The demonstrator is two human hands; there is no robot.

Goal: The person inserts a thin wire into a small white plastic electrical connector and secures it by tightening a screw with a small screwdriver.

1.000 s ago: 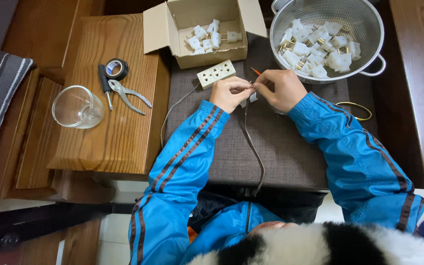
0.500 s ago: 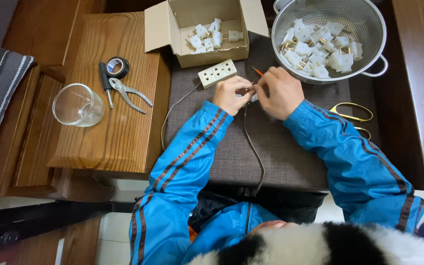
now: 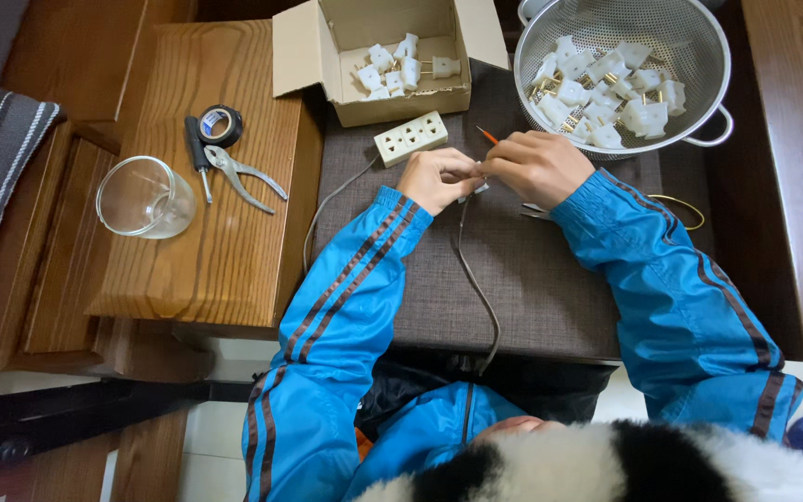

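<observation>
Nearest the camera, blue sleeves (image 3: pixel 346 316) run up from the person's body to two hands meeting over a grey mat (image 3: pixel 532 279). A dark cord (image 3: pixel 476 279) climbs from the near edge of the mat to the hands. The left hand (image 3: pixel 437 178) is closed on a small white plug (image 3: pixel 479 190) at the cord's end (mostly hidden by the fingers). The right hand (image 3: pixel 536 167) touches it from the right, pinched on a thin orange-tipped tool (image 3: pixel 487 136) that pokes out far-left of the knuckles. Just beyond the left hand lies a white socket strip (image 3: pixel 410 138), its own cord trailing left and near.

Left of the mat, on a wooden stand (image 3: pixel 225 251), sit a glass (image 3: pixel 144 197), pliers (image 3: pixel 242 173), a screwdriver (image 3: pixel 199 160) and black tape (image 3: pixel 220 125).

Farthest off, an open box (image 3: pixel 401 98) holds white plugs (image 3: pixel 400 67), and to its right a metal colander (image 3: pixel 690 112) holds more.
</observation>
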